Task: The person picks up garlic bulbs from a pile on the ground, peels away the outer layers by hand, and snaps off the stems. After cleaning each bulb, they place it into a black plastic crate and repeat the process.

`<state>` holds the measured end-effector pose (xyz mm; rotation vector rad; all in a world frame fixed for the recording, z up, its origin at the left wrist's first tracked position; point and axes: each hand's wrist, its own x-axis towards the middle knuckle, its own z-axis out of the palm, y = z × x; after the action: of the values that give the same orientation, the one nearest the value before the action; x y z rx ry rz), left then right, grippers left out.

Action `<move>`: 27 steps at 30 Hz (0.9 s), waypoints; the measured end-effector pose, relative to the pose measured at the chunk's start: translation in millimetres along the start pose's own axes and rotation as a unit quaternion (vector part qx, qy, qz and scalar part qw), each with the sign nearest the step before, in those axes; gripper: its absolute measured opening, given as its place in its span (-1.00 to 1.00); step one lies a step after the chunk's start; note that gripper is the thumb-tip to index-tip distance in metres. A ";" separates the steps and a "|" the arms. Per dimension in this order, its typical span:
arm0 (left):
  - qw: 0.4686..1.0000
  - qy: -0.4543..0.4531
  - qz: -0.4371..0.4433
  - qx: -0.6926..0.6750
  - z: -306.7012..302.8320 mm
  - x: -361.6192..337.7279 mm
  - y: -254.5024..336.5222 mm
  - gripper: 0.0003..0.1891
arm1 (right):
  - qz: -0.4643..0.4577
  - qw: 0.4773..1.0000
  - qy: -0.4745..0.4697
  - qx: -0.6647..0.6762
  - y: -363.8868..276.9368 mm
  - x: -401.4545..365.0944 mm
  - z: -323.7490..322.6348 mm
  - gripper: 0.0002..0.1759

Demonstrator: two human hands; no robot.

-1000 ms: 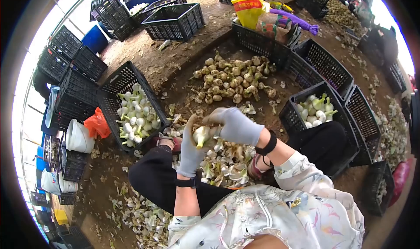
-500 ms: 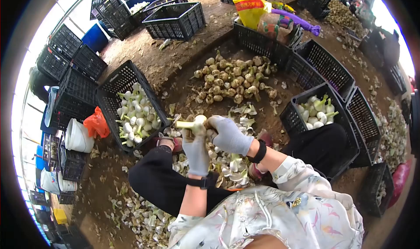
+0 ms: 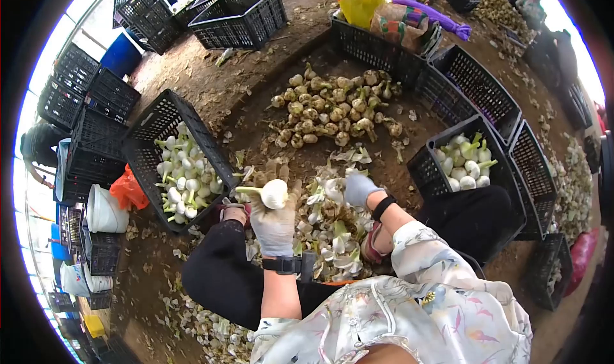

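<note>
A white garlic bulb (image 3: 274, 194) with its green stem pointing left rests in the upturned palm of my left hand (image 3: 275, 228), which wears a soiled grey-white glove. My right hand (image 3: 362, 189), also gloved, is apart from the bulb, above the garlic peelings (image 3: 336, 239) between my feet. Its fingers are curled in; whether anything is in them is hidden. Beyond both hands lies a pile of unpeeled, earthy garlic (image 3: 339, 105). Cleaned garlic bulbs (image 3: 187, 175) fill part of the crate on the left.
The left black crate (image 3: 220, 162) stands close to my left hand. A smaller crate (image 3: 425, 166) with white garlic is at my right knee. More black crates (image 3: 476, 89) line the right side. A white bucket (image 3: 105, 209) and an orange bag (image 3: 129, 190) are at far left.
My hands have parted. The left has turned palm up with the bulb in it, and the right has moved away to the right. The view has shifted slightly.
</note>
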<state>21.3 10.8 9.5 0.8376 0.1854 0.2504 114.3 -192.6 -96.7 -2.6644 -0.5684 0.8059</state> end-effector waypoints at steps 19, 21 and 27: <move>0.989 0.110 -0.101 0.023 -8.8 120.6 -25.1 -0.71 | 0.136 0.802 0.330 0.480 120.5 131.6 -49.2 -0.66; 0.965 0.074 -0.241 0.070 10.2 106.0 -49.0 -0.64 | -0.021 0.766 0.332 0.549 68.6 85.1 -62.1 -0.71; 0.992 -0.007 -0.123 0.011 31.9 65.8 -48.3 -0.52 | -0.197 0.670 0.135 0.703 -56.3 -22.4 -85.9 -0.72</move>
<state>99.4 -23.7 -10.1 0.8289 0.2756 0.0119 131.1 -167.6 4.0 -1.0903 -0.2061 0.3647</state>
